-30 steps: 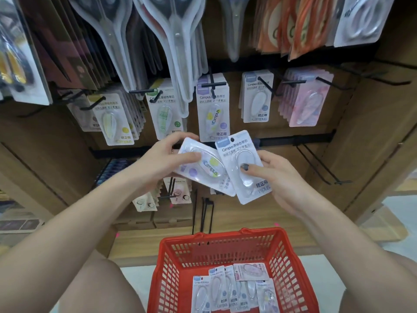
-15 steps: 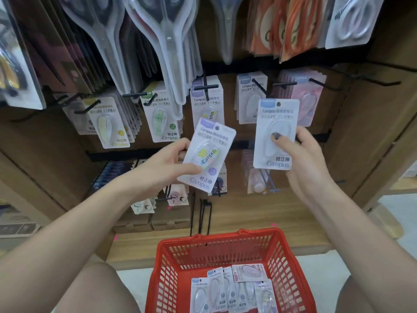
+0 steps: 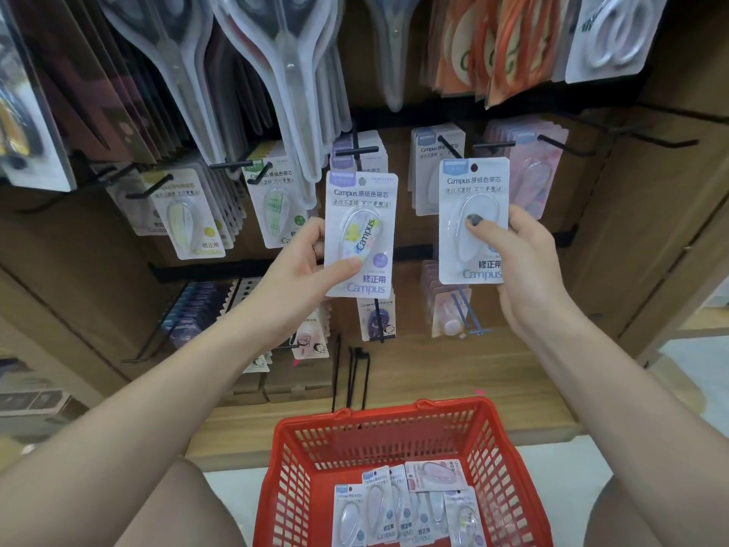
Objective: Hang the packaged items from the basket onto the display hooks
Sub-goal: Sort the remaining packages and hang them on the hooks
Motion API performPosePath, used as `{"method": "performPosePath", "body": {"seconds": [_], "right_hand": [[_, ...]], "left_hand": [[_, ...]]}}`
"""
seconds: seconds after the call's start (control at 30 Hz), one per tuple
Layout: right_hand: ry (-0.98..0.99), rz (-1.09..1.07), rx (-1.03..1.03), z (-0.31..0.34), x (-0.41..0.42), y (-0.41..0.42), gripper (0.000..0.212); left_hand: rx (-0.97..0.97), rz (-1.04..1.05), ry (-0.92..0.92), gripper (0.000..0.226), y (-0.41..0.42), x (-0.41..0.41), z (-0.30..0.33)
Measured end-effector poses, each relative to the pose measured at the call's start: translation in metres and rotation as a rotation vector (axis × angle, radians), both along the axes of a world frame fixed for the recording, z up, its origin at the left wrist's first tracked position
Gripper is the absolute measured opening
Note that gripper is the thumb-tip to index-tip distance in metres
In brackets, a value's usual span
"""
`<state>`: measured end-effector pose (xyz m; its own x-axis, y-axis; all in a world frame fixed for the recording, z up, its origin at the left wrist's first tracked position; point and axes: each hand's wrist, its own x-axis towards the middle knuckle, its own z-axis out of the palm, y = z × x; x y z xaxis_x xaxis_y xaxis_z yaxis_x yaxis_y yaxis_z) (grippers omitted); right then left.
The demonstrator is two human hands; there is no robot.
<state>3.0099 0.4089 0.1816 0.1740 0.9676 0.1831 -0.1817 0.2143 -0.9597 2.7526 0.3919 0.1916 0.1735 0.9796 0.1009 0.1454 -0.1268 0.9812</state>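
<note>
My left hand [image 3: 303, 266] pinches a purple-topped Campus correction-tape pack [image 3: 361, 234] upright, in front of the purple packs on their black hook [image 3: 357, 152]. A blue-topped pack [image 3: 473, 223] is held upright in my right hand [image 3: 520, 262], thumb on its blister, just below a hook [image 3: 449, 146] that carries matching blue packs. The red basket [image 3: 300, 448] stands low in the middle with several more packs [image 3: 406, 507] lying flat inside.
Rows of hooks carry yellow [image 3: 193, 223], green [image 3: 276, 207] and pink [image 3: 532, 179] tape packs; scissors packs [image 3: 284, 73] hang above. Bare black hooks [image 3: 666, 142] stick out at the right. A wooden shelf ledge [image 3: 394, 388] runs behind the basket.
Both hands rose and moved apart toward the hooks. The left pack went from tilted to upright; the right pack moved up and right to the blue row.
</note>
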Motion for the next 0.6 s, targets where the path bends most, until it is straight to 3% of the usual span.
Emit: {"method": "performPosePath", "body": {"seconds": [0.6], "right_hand": [[-0.021, -0.031, -0.028, 0.006, 0.002, -0.003, 0.020]], "left_hand": [[0.082, 0.121, 0.062, 0.025, -0.007, 0.022, 0.008]]}}
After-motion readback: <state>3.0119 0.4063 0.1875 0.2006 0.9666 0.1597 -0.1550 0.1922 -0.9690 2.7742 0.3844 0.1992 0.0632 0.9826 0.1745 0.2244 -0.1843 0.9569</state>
